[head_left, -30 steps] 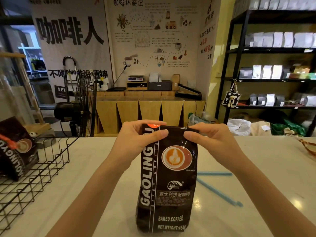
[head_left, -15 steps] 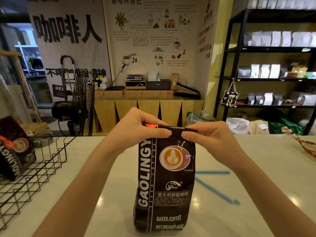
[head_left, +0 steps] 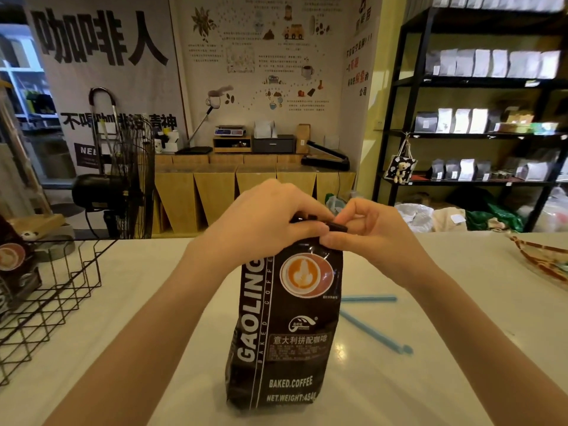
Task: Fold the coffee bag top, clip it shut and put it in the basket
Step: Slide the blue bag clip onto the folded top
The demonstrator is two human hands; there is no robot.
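A tall black coffee bag [head_left: 285,327] with white lettering and an orange cup logo stands upright on the white counter [head_left: 123,348] in front of me. My left hand [head_left: 270,216] grips the bag's folded top from the left, fingers curled over it. My right hand [head_left: 365,232] pinches the same folded top from the right. The fold itself is mostly hidden under my fingers. A light blue sealing clip [head_left: 373,327], its two long arms spread apart, lies on the counter just right of the bag. The black wire basket [head_left: 52,302] sits at the left edge.
Another coffee bag [head_left: 15,262] leans in the wire basket at far left. A woven tray [head_left: 544,259] pokes in at the right edge. Beyond the counter stand a floor fan [head_left: 123,179], a wooden bench and black shelves with bags.
Both hands have rolled the bag's top further down and drawn closer together over it. The bag now stands shorter at the top. The clip has not moved.
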